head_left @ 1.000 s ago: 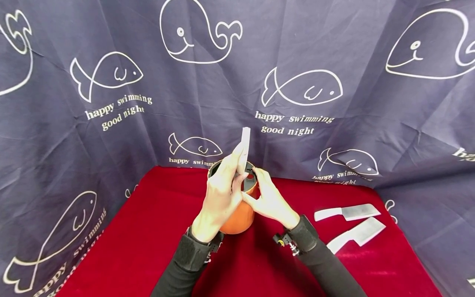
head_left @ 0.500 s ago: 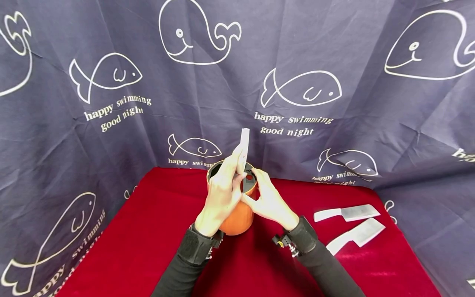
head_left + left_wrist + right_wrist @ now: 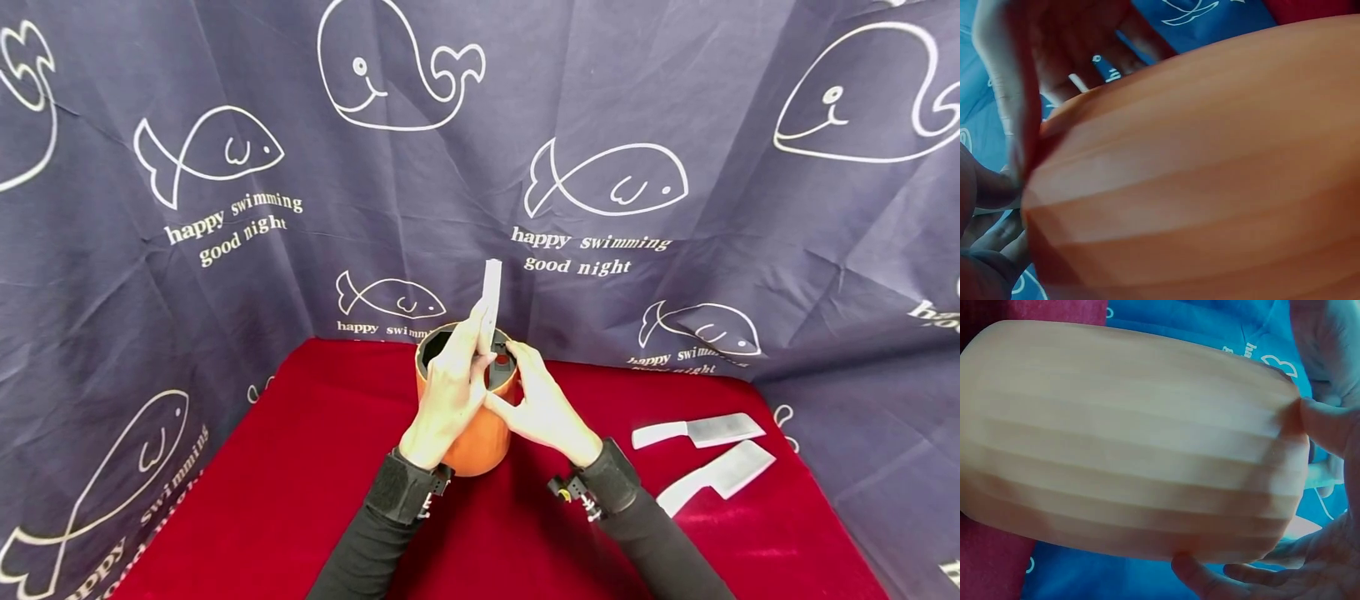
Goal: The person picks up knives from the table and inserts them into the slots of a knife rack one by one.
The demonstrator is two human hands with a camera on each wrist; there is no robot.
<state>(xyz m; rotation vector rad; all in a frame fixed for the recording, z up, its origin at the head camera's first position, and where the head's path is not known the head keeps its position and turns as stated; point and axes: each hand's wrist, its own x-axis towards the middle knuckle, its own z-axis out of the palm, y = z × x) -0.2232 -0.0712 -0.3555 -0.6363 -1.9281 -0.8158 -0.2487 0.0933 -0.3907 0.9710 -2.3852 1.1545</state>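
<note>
- Head view: left hand (image 3: pixel 448 383) pinches an upright white piece (image 3: pixel 491 296) at the top of the orange holder (image 3: pixel 477 442).
- Right hand (image 3: pixel 546 406) grips the holder's right side between thumb and fingers.
- Holder sits left of two cleavers (image 3: pixel 724 429) on red cloth (image 3: pixel 300 467).

A: What stands near the middle of the worktop (image 3: pixel 322 467)?
B: The container (image 3: pixel 477 446). The held piece (image 3: pixel 491 292) stands nearly upright over its mouth, with the left grip (image 3: pixel 450 387) around the piece and the right grip (image 3: pixel 543 408) against the container's right side.
A: And to the right?
B: Well apart from it lie the far cleaver (image 3: pixel 705 431) and, before that, the near cleaver (image 3: pixel 718 477), whose handle ends just beside the right sleeve (image 3: pixel 648 529).
A: Behind?
B: The curtain (image 3: pixel 420 192), continuing along the left and right sides.
</note>
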